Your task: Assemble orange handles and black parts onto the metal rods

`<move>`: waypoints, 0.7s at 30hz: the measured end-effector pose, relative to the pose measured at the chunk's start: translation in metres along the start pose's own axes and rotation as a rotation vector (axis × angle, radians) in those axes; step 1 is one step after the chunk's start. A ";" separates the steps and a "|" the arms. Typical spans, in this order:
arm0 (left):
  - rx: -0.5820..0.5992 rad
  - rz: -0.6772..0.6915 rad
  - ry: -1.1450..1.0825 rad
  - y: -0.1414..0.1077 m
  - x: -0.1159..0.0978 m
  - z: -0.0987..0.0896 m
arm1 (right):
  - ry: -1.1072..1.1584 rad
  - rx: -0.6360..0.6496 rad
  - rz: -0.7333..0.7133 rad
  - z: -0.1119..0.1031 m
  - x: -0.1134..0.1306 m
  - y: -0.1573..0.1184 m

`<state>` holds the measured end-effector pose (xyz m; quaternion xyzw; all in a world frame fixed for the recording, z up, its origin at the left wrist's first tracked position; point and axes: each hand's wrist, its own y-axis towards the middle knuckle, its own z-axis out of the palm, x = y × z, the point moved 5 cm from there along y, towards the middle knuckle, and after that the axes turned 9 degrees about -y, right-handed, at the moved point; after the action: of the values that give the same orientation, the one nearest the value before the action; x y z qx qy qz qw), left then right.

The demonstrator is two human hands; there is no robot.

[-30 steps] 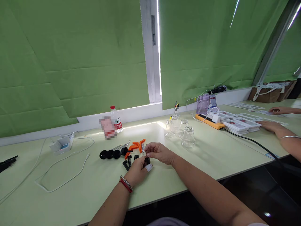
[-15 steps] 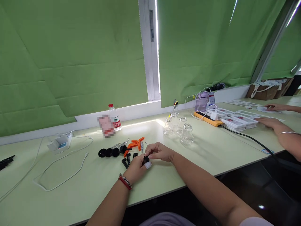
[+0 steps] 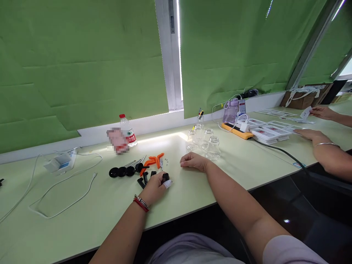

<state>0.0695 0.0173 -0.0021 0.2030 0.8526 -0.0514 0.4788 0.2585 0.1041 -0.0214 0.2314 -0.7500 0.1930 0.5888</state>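
Note:
My left hand [image 3: 155, 189] is closed around a small black plastic part [image 3: 165, 177], partly hidden by the fingers. A white wrap covers its thumb tip. My right hand [image 3: 194, 162] is apart from it, low over the table, fingers curled together; anything between the fingertips is too small to make out. Beyond the left hand lie black handles [image 3: 143, 180], orange wing-shaped pieces [image 3: 152, 161], thin metal pins [image 3: 161, 164] and several tiny metal rings [image 3: 166, 161]. Left of these, black round discs with metal rods [image 3: 121, 171] lie in a row.
Several glass jars [image 3: 212, 148] stand beyond my right hand. A water bottle [image 3: 129, 131] is at the back, a white cable [image 3: 71, 212] at left. An orange power strip [image 3: 237, 131] and stacked printed cards [image 3: 265, 135] lie right, near another person's hands [image 3: 309, 134].
My right hand has left the black part and moved right, away from my left hand. The left hand keeps hold of it. The other person's far hand has raised a paper piece.

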 end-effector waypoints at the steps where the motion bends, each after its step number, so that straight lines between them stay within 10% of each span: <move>1: -0.001 -0.006 0.005 0.000 0.000 0.000 | 0.015 -0.016 0.005 -0.007 -0.002 -0.001; 21: -0.001 0.043 0.022 0.002 0.006 0.000 | 0.178 0.091 0.103 -0.046 -0.015 -0.028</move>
<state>0.0676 0.0205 -0.0072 0.2218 0.8533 -0.0384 0.4703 0.3142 0.1090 -0.0248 0.2009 -0.6960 0.2768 0.6313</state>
